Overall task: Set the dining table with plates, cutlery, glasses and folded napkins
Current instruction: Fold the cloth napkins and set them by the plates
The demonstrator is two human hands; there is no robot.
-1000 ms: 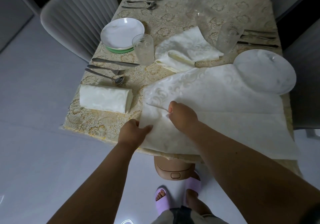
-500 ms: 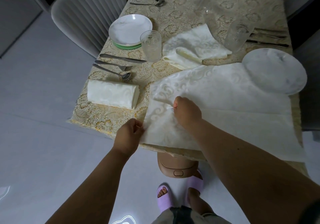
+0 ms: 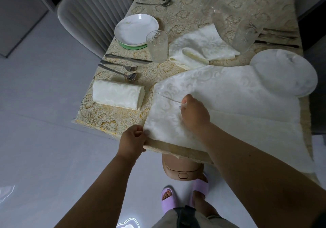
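Pale floor surrounded a dining table [image 3: 112, 121] covered in a gold-flowered cloth, with a ribbed grey chair [image 3: 93, 14] drawn up at its far left side.

We logged the following on it. Item: a large white napkin [image 3: 229, 100], spread flat across the near end, one edge doubled back over itself. Our right hand [image 3: 194, 114] pinched that folded edge between thumb and fingertips; our left hand [image 3: 133, 142] gripped the napkin's near left corner at the table edge. Item: a folded napkin [image 3: 117, 94], rolled into a neat block, just left of the spread one. Item: a knife, fork and spoon [image 3: 121, 66], laid side by side beyond the block. Item: a white plate [image 3: 135, 29] on a green mat, with a ribbed glass [image 3: 157, 46] just beside it. Item: a loosely crumpled napkin [image 3: 201, 46] at mid-table. Item: a marble-patterned plate [image 3: 285, 72] at right, its near rim touching the spread napkin, a second glass [image 3: 246, 35] beyond it (further cutlery lay behind, indistinct).

Below the table edge we noted a tan stool [image 3: 181, 170] and purple slippers [image 3: 168, 201].
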